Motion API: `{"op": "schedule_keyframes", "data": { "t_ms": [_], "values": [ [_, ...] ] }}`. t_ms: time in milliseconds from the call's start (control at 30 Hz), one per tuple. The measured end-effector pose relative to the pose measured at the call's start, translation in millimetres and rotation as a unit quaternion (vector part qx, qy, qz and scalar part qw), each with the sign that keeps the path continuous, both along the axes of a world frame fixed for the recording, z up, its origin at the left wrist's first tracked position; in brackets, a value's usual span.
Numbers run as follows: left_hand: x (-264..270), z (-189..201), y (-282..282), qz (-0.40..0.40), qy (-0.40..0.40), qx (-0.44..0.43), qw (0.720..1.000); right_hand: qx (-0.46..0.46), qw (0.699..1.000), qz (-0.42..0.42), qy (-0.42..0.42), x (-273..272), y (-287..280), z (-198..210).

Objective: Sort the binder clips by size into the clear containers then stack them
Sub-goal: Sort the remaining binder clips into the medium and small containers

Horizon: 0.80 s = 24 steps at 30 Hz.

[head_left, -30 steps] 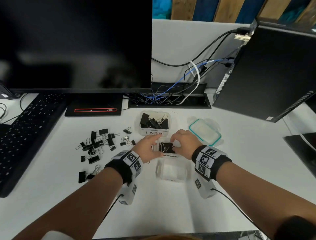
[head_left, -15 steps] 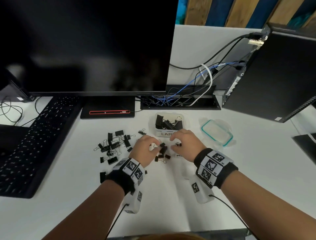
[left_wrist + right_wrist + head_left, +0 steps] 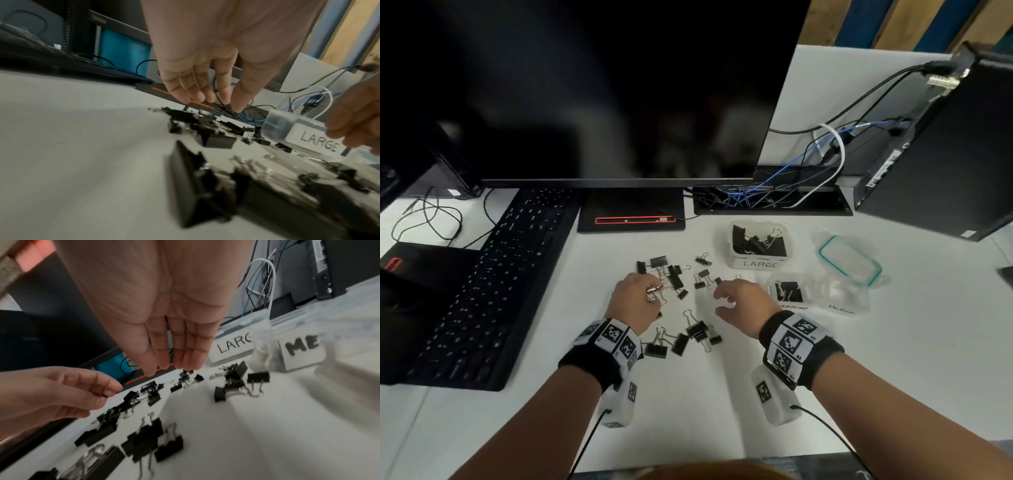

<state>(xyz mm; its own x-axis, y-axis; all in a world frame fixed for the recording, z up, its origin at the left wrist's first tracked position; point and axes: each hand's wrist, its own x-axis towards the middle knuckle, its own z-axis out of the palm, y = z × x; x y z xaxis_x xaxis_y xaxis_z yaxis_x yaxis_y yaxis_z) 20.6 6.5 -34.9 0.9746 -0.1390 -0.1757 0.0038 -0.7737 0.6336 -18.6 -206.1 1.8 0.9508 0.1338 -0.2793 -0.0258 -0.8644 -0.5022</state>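
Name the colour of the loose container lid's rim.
Teal, around a clear lid; best seen in the head view.

The head view is looking down over the desk [image 3: 722,394]; each wrist view is skimming low along its palm, sharing the binder clips [image 3: 690,334] and LARGE container [image 3: 760,263].

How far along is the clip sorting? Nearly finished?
No, it looks early. Done: the LARGE container holds several clips, and a second container a few. In hand: nothing; the left hand and right hand hover over the loose binder clips. Left: most clips, and stacking.
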Motion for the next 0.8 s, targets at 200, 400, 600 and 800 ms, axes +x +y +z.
{"op": "schedule_keyframes", "data": {
  "t_ms": [200, 400, 600, 800],
  "values": [
    [10.6, -11.7, 19.5, 0.025, 0.024, 0.038, 0.999, 0.013, 0.998, -0.029, 0.047, 6.1, 19.3, -22.6],
    [17.6, -11.7, 24.1, 0.007, 0.026, 0.045, 0.999, 0.015, 0.998, -0.031, 0.051, 22.8, 34.9, -25.7],
    [22.7, -9.8, 30.3, 0.006, 0.045, 0.034, 0.998, 0.007, 0.999, -0.022, 0.048, 45.2, 55.3, -27.8],
    [27.1, -6.9, 35.3, 0.028, 0.055, 0.022, 0.998, -0.011, 0.997, -0.070, 0.041, 62.5, 66.7, -31.6]
  ]
}}
